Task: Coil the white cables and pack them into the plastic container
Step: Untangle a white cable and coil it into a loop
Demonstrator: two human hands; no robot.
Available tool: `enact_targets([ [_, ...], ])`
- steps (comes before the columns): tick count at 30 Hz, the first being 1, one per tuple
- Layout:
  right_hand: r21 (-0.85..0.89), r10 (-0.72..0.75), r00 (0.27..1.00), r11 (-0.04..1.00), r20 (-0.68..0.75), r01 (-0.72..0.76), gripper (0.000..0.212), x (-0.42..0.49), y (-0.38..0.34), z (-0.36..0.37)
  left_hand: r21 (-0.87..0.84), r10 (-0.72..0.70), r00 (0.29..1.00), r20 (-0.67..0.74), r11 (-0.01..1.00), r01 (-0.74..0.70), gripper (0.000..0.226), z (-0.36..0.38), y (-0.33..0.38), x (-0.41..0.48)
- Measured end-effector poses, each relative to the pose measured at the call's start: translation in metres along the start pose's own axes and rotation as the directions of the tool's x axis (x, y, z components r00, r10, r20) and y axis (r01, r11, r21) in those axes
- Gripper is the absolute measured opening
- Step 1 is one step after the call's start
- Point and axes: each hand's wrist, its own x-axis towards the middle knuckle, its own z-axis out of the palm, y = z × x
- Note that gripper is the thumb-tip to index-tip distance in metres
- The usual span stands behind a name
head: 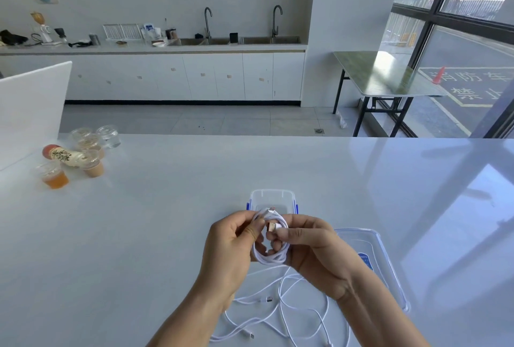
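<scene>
Noting: left hand point(228, 241) pinching coiled cable point(268, 259); right hand point(311, 249) pinching its plug point(270, 226). Risk: grip slackening, loops springing apart before reaching container point(272, 193) at 12 o'clock.

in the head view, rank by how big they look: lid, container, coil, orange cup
1. lid
2. container and coil: about alike, and the container is partly hidden
3. orange cup, though it sits farther from the camera

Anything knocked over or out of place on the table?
Yes: a red-capped bottle lies on its side among the drink cups at far left. No spill shows. Also, loose white cables sprawl tangled, not yet coiled.
</scene>
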Motion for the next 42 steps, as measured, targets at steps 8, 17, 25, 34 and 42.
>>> enact_targets([
  [8, -0.496, -0.310, 0.940, 0.844, -0.145, 0.202, 0.033, 0.000, 0.018, 0.008, -0.027, -0.083, 0.996, 0.036, 0.996, 0.084, 0.026, -0.002, -0.011, -0.012],
  [17, -0.966, -0.646, 0.754, 0.102, 0.118, 0.238, 0.017, 0.002, 0.038, 0.001, -0.001, -0.075, 0.997, 0.034, 0.997, 0.075, 0.036, 0.000, -0.011, -0.013],
  [25, -0.978, -0.793, 0.573, -0.138, 0.205, 0.159, 0.019, 0.007, 0.052, -0.002, 0.068, -0.035, 0.999, -0.038, 0.997, 0.037, 0.037, 0.003, -0.015, -0.015],
  [34, -0.511, -0.409, 0.773, 0.850, -0.484, 0.129, 0.015, 0.008, 0.035, 0.013, -0.274, -0.299, 0.953, 0.048, 0.914, 0.300, 0.020, 0.012, -0.016, -0.017],
  [42, -0.570, -0.336, 0.872, 0.818, -0.356, 0.082, 0.035, -0.004, 0.038, 0.003, -0.422, -0.328, 0.944, 0.046, 0.850, 0.316, 0.021, 0.003, -0.020, -0.013],
])
